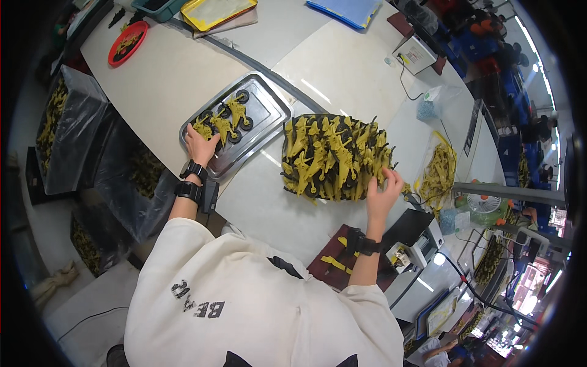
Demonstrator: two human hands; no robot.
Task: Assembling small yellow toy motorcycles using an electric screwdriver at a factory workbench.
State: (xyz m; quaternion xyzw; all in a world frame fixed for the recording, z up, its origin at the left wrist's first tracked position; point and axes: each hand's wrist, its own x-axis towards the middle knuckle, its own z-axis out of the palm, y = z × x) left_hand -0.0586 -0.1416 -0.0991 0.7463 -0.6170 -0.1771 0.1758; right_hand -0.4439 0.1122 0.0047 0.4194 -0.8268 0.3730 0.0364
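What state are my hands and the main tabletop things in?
Metal tray, partly filled
Toy motorcycles, clustered on the metal tray
Toy pile, closely packed
Red bowl, holding loose pieces
Left hand, at the toy motorcycles, grip unclear
Right hand, bent, beside the toy pile, grip unclear

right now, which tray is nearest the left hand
The silver tray bearing black-wheeled yellow pieces: the left hand reaches over its rim; the yellow tray and blue tray beyond it lie farther off.

One wide fisheye view from head height, steeply downward, near above the white worktable [257, 202]
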